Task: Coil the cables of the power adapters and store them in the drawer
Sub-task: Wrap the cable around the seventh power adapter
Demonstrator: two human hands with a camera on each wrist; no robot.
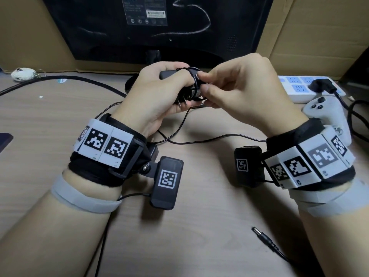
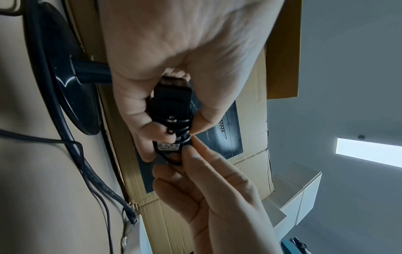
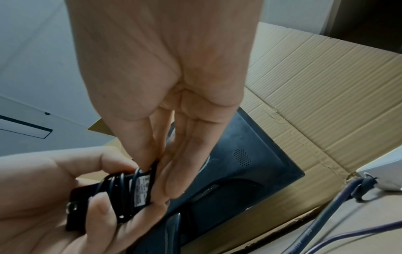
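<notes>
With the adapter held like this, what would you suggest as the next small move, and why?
Probably one more wrap: the left hand grips the power adapter, a few turns already round it, and the right hand pinches the cable. Slack still trails across the desk to the barrel plug.

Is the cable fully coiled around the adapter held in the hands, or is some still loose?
Partly coiled: several turns wrap the adapter, but a length of cable trails across the desk.

Wooden desk (image 1: 199,226) with loose cable plug (image 1: 263,236), power strip (image 1: 295,90), controller (image 1: 329,112).
</notes>
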